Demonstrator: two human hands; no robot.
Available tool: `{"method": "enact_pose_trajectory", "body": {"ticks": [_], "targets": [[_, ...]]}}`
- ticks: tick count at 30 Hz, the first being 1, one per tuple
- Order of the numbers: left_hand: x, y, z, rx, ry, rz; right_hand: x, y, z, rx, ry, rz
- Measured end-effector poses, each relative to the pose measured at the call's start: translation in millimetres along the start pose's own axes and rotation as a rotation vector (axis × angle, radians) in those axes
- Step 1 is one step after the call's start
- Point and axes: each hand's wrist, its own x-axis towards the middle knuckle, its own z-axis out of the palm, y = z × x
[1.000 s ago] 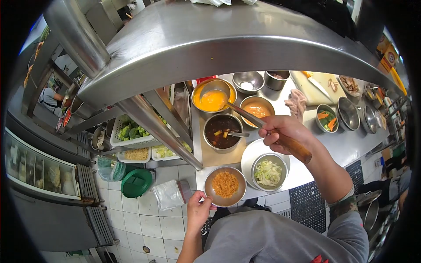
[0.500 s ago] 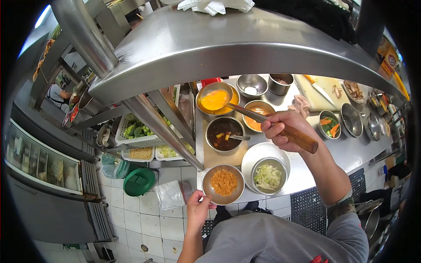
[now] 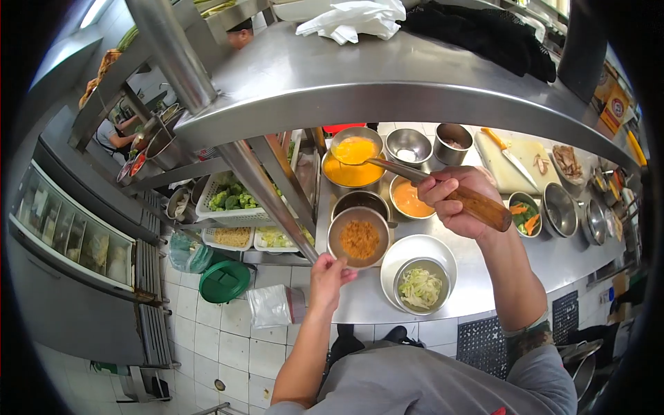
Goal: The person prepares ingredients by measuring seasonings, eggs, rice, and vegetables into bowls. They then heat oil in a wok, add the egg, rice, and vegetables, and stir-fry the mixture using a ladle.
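Note:
My right hand point(image 3: 458, 200) is wrapped round the wooden handle of a ladle point(image 3: 401, 169). The ladle's cup, with yellow liquid in it, is tilted over a metal pot of yellow-orange liquid point(image 3: 339, 171) that looks like beaten egg. My left hand point(image 3: 330, 280) pinches the near rim of a metal bowl point(image 3: 339, 225) of orange, crumbly food. That bowl is raised and partly covers a pot of dark sauce point(image 3: 358, 199). A bowl of orange liquid point(image 3: 409, 197) stands below the ladle's handle. Shredded pale cabbage point(image 3: 420, 288) fills a bowl on a white plate point(image 3: 393, 254).
A steel shelf point(image 3: 387, 104) spans the counter overhead, with a post at left. A knife point(image 3: 512, 159) lies on a cutting board point(image 3: 484, 166) at the back right. Several metal bowls stand nearby. Broccoli point(image 3: 235, 199) sits in a white basket. A green bin point(image 3: 225, 280) stands on the floor.
My left hand has lifted the bowl of orange food from the counter's front edge forward over the dark sauce pot. The ladle has tilted and lowered toward the pot of yellow liquid.

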Motion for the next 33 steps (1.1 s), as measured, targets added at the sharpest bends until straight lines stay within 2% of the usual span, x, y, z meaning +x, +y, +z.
{"method": "enact_pose_trajectory", "body": {"ticks": [6,13,16,18,21,22,26,33], "targets": [[66,-3,20,-0.043,-0.076,0.011,-12,21,17,-0.009,0.008,-0.042],[136,8,48,-0.093,0.024,0.042,-44,93,48,0.105,-0.031,-0.230],[156,8,67,-0.059,0.001,0.164,-63,130,47,0.185,-0.115,-0.282],[171,2,78,0.055,-0.093,0.249,-75,161,54,0.189,-0.146,-0.376],[133,29,95,0.250,-0.195,0.236,-99,209,61,0.231,-0.168,-0.513],[115,33,100,0.198,-0.253,0.238,-109,227,62,0.245,-0.181,-0.567],[70,4,110,0.146,-0.565,0.170,-154,301,51,0.282,-0.170,-0.717],[-84,-51,126,0.225,-0.949,-0.043,-233,461,36,0.293,-0.073,-1.097]]}}
